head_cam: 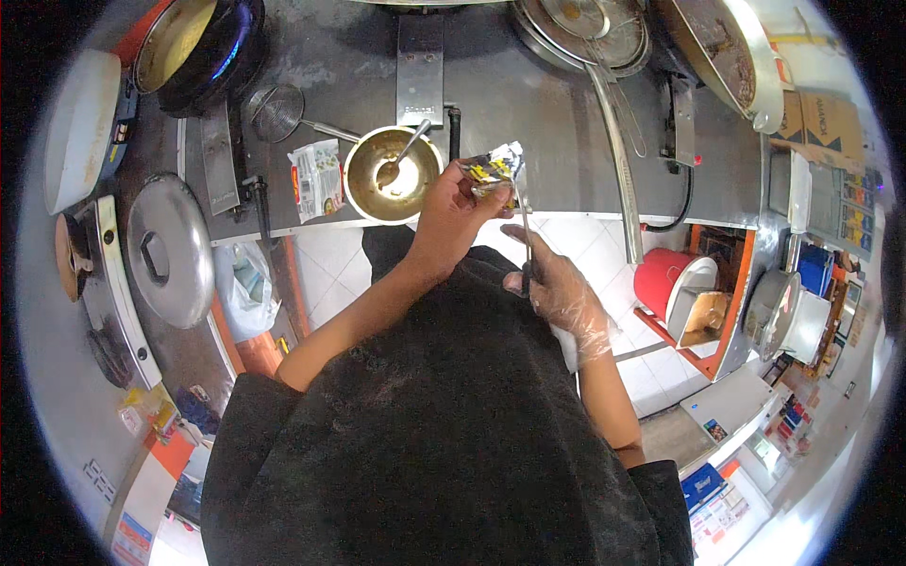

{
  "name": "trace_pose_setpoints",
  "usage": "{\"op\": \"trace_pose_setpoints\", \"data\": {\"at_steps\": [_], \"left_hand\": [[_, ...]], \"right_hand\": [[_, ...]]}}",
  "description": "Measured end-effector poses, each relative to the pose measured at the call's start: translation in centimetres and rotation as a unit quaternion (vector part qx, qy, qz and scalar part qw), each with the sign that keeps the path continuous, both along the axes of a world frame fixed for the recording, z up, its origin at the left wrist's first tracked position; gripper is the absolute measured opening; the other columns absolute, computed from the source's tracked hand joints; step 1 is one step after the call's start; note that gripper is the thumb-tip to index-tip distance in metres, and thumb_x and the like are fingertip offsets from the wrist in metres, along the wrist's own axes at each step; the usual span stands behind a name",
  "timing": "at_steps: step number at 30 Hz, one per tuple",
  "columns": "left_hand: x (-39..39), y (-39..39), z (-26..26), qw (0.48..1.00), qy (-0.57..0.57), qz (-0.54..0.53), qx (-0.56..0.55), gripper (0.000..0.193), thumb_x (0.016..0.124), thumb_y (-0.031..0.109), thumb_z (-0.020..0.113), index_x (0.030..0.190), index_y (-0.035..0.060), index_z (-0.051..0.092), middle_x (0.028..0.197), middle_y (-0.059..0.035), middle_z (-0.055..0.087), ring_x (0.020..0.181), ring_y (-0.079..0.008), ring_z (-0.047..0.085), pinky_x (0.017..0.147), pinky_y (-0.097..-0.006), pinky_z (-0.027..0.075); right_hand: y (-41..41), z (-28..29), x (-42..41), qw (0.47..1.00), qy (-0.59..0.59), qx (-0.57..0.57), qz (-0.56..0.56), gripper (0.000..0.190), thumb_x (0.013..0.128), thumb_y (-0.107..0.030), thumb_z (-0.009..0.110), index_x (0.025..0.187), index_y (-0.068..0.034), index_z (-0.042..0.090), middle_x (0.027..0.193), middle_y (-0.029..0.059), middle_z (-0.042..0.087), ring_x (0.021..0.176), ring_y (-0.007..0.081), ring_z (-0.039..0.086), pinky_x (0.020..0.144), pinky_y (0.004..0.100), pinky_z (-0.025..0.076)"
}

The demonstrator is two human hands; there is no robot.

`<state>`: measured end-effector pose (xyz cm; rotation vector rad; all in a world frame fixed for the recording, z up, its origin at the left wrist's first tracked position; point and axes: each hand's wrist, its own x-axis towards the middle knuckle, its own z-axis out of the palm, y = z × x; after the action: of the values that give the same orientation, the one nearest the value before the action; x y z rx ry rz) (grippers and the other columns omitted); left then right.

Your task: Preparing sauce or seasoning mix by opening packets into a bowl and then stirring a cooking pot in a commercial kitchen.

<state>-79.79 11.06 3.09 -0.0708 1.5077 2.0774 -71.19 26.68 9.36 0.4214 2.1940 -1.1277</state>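
Observation:
My left hand (453,219), bare, pinches a crumpled foil packet (495,170) printed in yellow and black, just past the counter's front edge. In my right hand (563,293), under a clear plastic glove, is a slim black-handled cutting tool (526,244). Whether it is a knife or scissors I cannot tell. Its metal end reaches up to the packet's right side. Left of my left hand stands a metal bowl (357,187) with a spoon (414,141) and brown residue inside. A white printed packet (316,180) lies beside the bowl.
A wire strainer (276,113) lies behind the bowl. Pans (212,56) stand at the back left, and a round metal lid (170,251) is at the left. A long-handled pan (616,141) juts over the front edge. A red bucket (658,283) sits below, right.

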Motion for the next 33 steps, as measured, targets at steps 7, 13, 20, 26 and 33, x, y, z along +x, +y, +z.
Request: {"op": "trace_pose_setpoints", "data": {"at_steps": [7,13,20,26,33], "left_hand": [[-1.1,0.0,-0.5,0.999,-0.019,-0.002,0.051,0.029,0.094,0.008,0.064,0.118,-0.0028,0.05,0.106,-0.0109,0.064,0.094,-0.0156,0.066,0.082,-0.0311,0.06],[-1.7,-0.7,-0.2,0.996,-0.049,-0.042,0.058,0.028,0.093,0.007,0.065,0.116,-0.0029,0.052,0.104,-0.0104,0.065,0.091,-0.0143,0.066,0.079,-0.0286,0.059],[-2.9,-2.0,1.2,0.99,-0.05,-0.133,0.016,0.033,0.092,0.008,0.067,0.119,-0.0067,0.054,0.105,-0.0111,0.065,0.093,-0.0154,0.065,0.081,-0.0288,0.058],[-2.3,-2.0,0.1,0.982,-0.086,-0.165,-0.007,0.033,0.091,0.01,0.068,0.118,-0.0054,0.057,0.106,-0.0114,0.065,0.093,-0.0163,0.066,0.082,-0.0289,0.056],[-1.1,-1.5,-1.9,0.973,-0.076,-0.216,0.0,0.025,0.094,0.025,0.066,0.103,0.0016,0.064,0.084,-0.0039,0.066,0.075,-0.0117,0.061,0.07,-0.0262,0.047]], "right_hand": [[1.0,-0.6,0.3,0.999,0.026,-0.026,-0.002,0.054,0.085,-0.023,0.073,0.133,-0.011,0.053,0.074,0.0144,0.058,0.065,0.024,0.049,0.069,0.0357,0.043],[0.2,0.1,-0.7,1.0,-0.011,-0.025,-0.013,0.05,0.085,-0.014,0.07,0.132,-0.008,0.052,0.094,0.0141,0.069,0.075,0.0174,0.058,0.077,0.0329,0.046],[0.2,-1.5,0.1,0.994,0.029,-0.094,-0.047,0.048,0.086,-0.007,0.067,0.131,-0.006,0.052,0.115,0.0126,0.067,0.094,0.0155,0.064,0.09,0.0307,0.046],[0.1,-2.1,0.3,0.996,0.044,-0.069,-0.026,0.047,0.086,-0.008,0.069,0.13,-0.007,0.053,0.118,0.0127,0.067,0.098,0.0183,0.065,0.093,0.0319,0.046],[0.3,-0.9,-0.3,0.996,-0.081,-0.031,-0.027,0.042,0.088,-0.017,0.071,0.127,-0.009,0.056,0.107,0.015,0.069,0.098,0.0201,0.064,0.089,0.0353,0.048]]}}
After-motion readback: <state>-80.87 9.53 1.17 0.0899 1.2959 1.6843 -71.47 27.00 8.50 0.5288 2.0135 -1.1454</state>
